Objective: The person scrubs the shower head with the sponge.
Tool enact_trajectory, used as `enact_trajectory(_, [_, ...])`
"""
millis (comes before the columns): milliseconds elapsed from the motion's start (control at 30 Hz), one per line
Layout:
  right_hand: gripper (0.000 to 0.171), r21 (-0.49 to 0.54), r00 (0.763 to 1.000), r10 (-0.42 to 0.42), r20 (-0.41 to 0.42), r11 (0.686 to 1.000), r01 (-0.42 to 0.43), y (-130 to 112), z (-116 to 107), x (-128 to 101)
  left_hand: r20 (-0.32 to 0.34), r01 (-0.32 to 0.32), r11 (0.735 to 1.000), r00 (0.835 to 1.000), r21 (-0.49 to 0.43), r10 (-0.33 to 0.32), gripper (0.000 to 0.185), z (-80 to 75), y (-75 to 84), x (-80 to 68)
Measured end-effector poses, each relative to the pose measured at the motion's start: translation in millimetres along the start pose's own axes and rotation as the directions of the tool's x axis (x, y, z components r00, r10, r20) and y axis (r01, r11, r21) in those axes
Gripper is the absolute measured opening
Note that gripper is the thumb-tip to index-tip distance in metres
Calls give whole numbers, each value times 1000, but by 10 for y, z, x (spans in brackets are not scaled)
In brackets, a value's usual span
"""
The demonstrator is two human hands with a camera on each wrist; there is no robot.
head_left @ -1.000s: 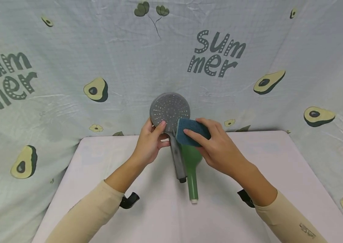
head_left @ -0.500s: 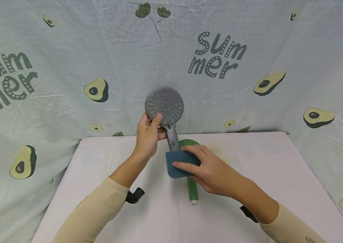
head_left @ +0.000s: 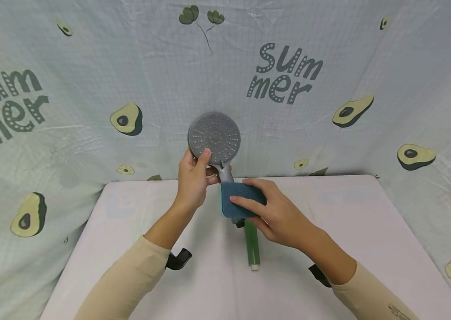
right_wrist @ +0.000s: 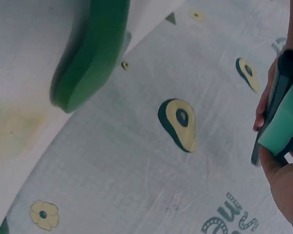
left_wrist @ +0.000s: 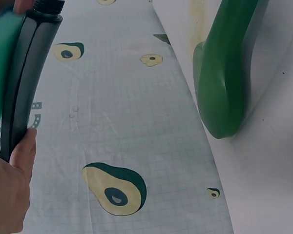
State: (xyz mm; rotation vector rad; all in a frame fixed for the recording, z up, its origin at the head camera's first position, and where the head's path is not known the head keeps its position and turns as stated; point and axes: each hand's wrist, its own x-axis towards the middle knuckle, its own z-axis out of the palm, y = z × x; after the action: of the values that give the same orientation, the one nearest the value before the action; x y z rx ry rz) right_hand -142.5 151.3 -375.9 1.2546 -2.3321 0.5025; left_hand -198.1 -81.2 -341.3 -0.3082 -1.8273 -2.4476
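Note:
A grey handheld shower head (head_left: 214, 137) is held up at a tilt over the back of the table, its round nozzle face toward me. My left hand (head_left: 193, 182) grips it near the neck, thumb on the face's lower rim. A sponge with a blue scouring side (head_left: 242, 201) is pinched in my right hand (head_left: 281, 213). It lies across the shower head's handle and covers most of it, with the black threaded end showing below. The sponge's mint-green side (right_wrist: 283, 126) faces the handle in the right wrist view.
Behind the sponge, a green object (head_left: 252, 246) with a long white-tipped handle lies on the pink-white table (head_left: 137, 209); its rounded head (left_wrist: 222, 92) shows in the left wrist view. A printed cloth (head_left: 289, 133) hangs behind the table. Black wrist pieces (head_left: 179, 259) show beneath both forearms.
The sponge has gone from the shower head's face down to the handle's lower end, then slightly back up. The shower head has shifted a little up and left.

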Motion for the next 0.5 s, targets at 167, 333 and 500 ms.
enact_trajectory(167, [43,-56,994,54,-94,997,-59,126,-40,75,8,25,999,1000,33,-25,34,44,4,-43])
enact_trajectory(333, [41,-96,989,41,-141,994,-55,167,-116,83,-9,33,999,999,-2,-33,33,59,24,-72])
enact_trajectory(500, [58,-99,984,74,-163,991,-91,201,-207,81,-9,45,999,999,4,-45,33,79,43,-108])
